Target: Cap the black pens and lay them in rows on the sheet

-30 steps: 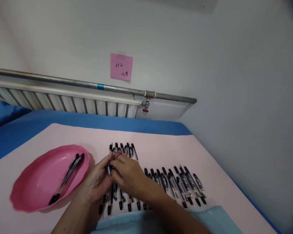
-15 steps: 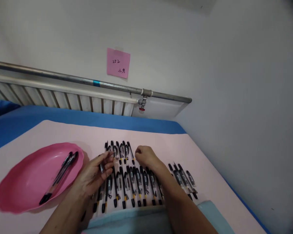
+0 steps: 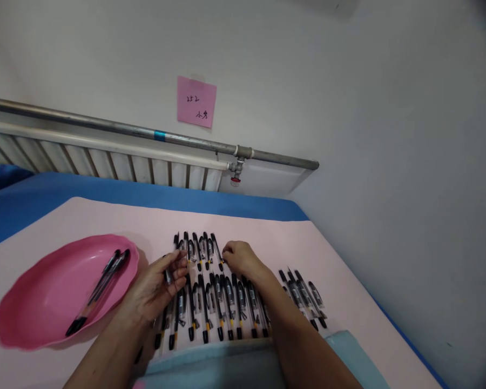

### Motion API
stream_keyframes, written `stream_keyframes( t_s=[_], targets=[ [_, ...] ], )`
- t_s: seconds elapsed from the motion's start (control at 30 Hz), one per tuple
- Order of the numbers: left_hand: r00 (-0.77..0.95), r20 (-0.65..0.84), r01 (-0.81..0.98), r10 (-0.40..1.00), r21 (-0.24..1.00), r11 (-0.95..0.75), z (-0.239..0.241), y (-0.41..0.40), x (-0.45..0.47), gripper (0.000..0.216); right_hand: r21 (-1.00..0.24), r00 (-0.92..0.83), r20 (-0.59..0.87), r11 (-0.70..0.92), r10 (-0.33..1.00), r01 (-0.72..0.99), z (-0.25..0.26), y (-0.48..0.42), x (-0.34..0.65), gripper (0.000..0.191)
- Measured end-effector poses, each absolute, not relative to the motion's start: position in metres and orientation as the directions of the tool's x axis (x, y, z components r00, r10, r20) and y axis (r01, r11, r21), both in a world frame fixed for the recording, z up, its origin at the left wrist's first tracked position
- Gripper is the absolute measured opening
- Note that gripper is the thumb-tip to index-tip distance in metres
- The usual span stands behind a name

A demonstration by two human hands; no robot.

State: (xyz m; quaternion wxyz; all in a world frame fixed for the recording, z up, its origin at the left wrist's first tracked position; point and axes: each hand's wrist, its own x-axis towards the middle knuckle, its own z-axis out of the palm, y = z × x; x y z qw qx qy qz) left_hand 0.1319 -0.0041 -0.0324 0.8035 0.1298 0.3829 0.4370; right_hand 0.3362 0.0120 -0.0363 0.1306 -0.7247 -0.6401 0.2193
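Rows of black-capped clear pens (image 3: 222, 302) lie side by side on a pink mat (image 3: 105, 221). My left hand (image 3: 157, 289) is curled around one pen (image 3: 167, 274), held just above the left end of the rows. My right hand (image 3: 241, 259) reaches over the pens with its fingers pinched at the right end of the short back row of pens (image 3: 196, 249); what the fingertips hold, if anything, is hidden. A pink dish (image 3: 36, 308) at the left holds two pens (image 3: 97, 292).
Blue cloth (image 3: 146, 192) borders the mat at the back. Behind it run a radiator (image 3: 105, 165) and a metal pipe (image 3: 154, 134), with a pink sticky note (image 3: 196, 101) on the white wall. A light blue cloth (image 3: 227, 367) lies at the near edge.
My hands have come apart: the right hand moved from the left hand out to the right end of the back row, while the left kept a pen. The view shifted slightly.
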Motion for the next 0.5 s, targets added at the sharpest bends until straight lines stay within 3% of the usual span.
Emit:
stream_keyframes(
  t_s=[0.5],
  targets=[
    [0.271, -0.521, -0.569, 0.810, 0.592, 0.571, -0.0293, -0.0053, 0.1326, 0.013, -0.465, 0.087, -0.217, -0.181, 0.972, 0.867, -0.0352, 0.0110, 0.3359, 0.019]
  ],
)
